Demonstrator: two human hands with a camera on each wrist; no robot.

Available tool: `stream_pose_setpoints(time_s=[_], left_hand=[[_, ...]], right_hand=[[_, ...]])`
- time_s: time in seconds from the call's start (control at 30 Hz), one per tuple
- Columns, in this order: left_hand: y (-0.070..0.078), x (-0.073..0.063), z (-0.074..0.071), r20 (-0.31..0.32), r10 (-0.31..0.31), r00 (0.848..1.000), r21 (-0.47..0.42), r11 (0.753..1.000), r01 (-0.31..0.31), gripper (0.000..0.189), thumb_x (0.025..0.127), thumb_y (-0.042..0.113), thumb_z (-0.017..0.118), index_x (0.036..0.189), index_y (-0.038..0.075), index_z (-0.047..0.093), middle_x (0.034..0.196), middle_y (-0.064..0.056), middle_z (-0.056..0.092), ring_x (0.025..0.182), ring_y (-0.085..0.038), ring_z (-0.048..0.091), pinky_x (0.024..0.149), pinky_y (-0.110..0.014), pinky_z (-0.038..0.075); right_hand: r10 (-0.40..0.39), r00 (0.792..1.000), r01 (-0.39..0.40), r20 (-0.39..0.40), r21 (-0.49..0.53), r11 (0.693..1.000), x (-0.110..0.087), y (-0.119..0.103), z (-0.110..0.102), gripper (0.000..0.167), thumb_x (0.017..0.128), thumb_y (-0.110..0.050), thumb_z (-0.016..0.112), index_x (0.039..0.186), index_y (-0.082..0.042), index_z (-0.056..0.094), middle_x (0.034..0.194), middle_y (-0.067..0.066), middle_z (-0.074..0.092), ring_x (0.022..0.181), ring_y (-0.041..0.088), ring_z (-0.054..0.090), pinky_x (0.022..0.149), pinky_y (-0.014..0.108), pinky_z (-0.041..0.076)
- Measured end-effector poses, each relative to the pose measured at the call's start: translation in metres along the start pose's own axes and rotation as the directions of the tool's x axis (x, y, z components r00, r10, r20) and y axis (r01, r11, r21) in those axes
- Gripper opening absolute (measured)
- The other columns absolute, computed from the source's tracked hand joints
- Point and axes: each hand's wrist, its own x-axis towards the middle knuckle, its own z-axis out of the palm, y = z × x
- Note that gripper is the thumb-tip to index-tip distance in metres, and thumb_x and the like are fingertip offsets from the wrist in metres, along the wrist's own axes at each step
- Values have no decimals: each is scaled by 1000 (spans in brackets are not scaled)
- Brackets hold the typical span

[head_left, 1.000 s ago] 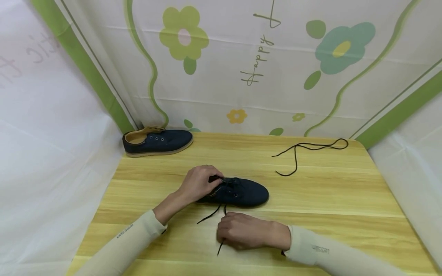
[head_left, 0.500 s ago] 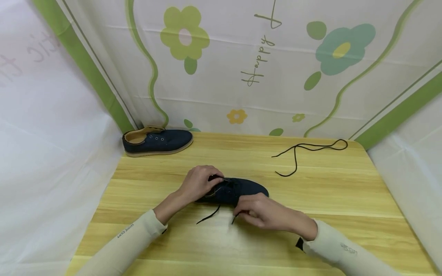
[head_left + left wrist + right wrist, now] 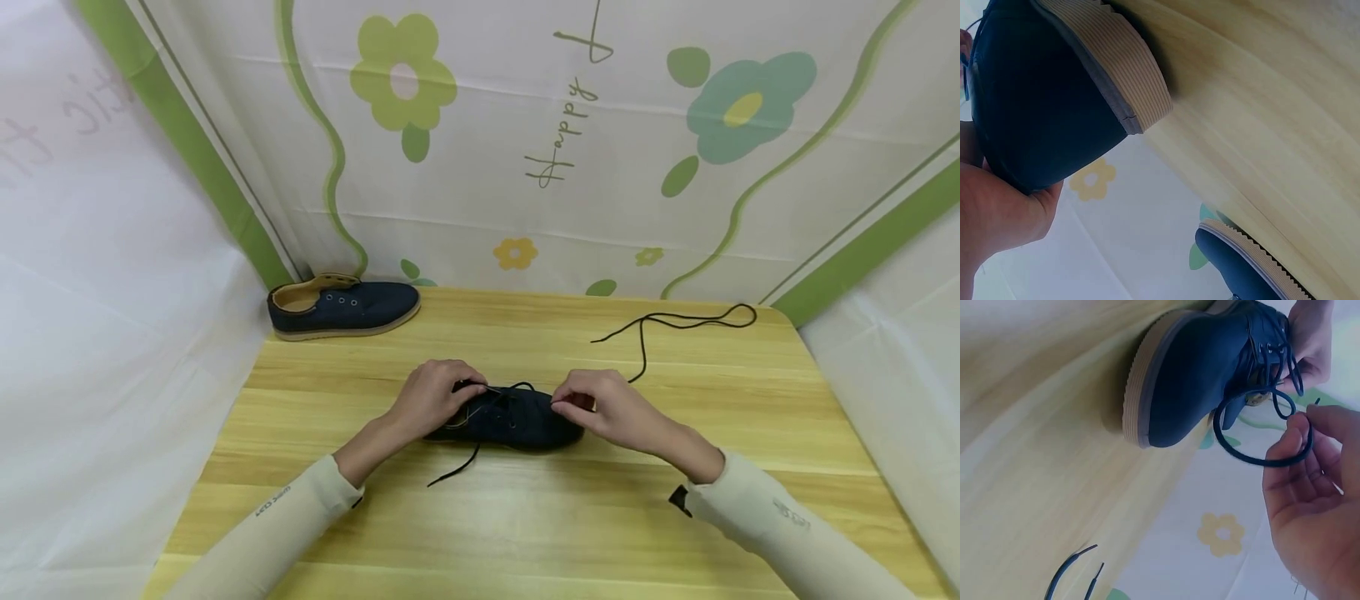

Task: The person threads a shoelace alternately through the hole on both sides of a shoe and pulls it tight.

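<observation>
A dark navy lace-up shoe [image 3: 536,423] stands on the table, toe pointing right. My left hand [image 3: 433,398] grips the shoe's upper at the opening, thumb and fingers around its edge. Over the toe, my right hand [image 3: 611,407] pinches a dark shoelace between thumb and fingertips. In the right wrist view that shoelace [image 3: 1244,456] bends in a round loop from the eyelets to the fingers, its tip sticking up past them. One free lace end [image 3: 456,474] lies on the table at the shoe's near side.
A second navy shoe [image 3: 367,310], with bare eyelets, stands at the back left of the wooden table [image 3: 465,542]. Another dark lace [image 3: 643,346] lies looped at the back right, partly behind my right hand. A printed white curtain [image 3: 465,192] encloses the back and sides.
My right hand has gone from the table in front of the shoe up and right to above its toe, carrying the lace end along. The left hand has stayed put.
</observation>
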Motion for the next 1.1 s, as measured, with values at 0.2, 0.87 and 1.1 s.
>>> stream_pose_setpoints(time_s=[0.2,0.87,1.1], left_hand=[[0,2,-1,8,-9,1000,-20,1000,10,10,99,17,76,104,16,85,101,2,81,88,-13,75,77,-34,61],[-6,8,-1,32,-18,999,-32,999,19,12,102,17,74,102,13,85,98,-1,81,91,-17,76,79,-36,61],[-6,8,0,21,-12,1000,-19,1000,12,12,102,16,73,99,14,85,96,1,81,81,-11,73,70,-29,56]], right_hand=[[32,997,-37,-75,-74,997,17,1,0,7,93,-2,80,95,-9,80,86,-4,76,68,-2,63,59,21,55],[103,994,-101,30,-84,991,70,-18,18,9,92,-10,82,84,-13,81,73,-8,74,62,-4,63,59,19,54],[98,994,-91,42,-153,984,75,-19,31,14,90,-9,82,78,-13,79,65,-10,69,55,-6,55,58,19,51]])
